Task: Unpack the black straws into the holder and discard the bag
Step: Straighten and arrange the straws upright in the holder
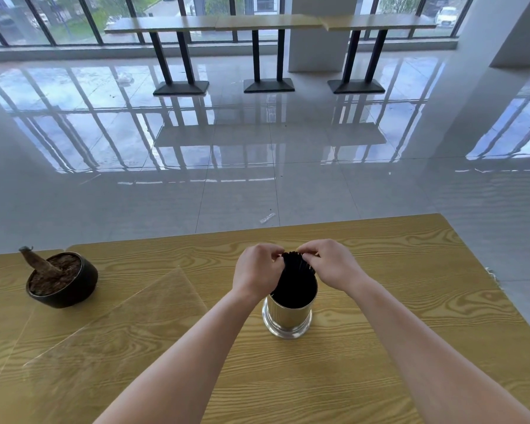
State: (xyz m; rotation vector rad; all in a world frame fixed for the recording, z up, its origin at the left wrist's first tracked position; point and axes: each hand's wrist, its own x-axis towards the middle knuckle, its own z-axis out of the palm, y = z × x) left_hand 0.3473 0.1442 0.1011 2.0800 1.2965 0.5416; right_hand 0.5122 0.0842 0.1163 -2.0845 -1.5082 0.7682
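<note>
Here both hands, left (259,269) and right (331,263), pinch the black straws (297,267) standing in the holder (288,319).

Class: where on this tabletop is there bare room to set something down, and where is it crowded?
Free: the table right of the holder to its edge, and the strip along its far edge. Crowded: the holder, where the left hand and right hand pinch the black straws. A clear sheet and plant pot occupy the left.

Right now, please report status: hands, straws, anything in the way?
Left hand and right hand both pinch top of black straws. Straws stand tilted in holder. Bag not clear to see. Plant pot far left, apart.
</note>
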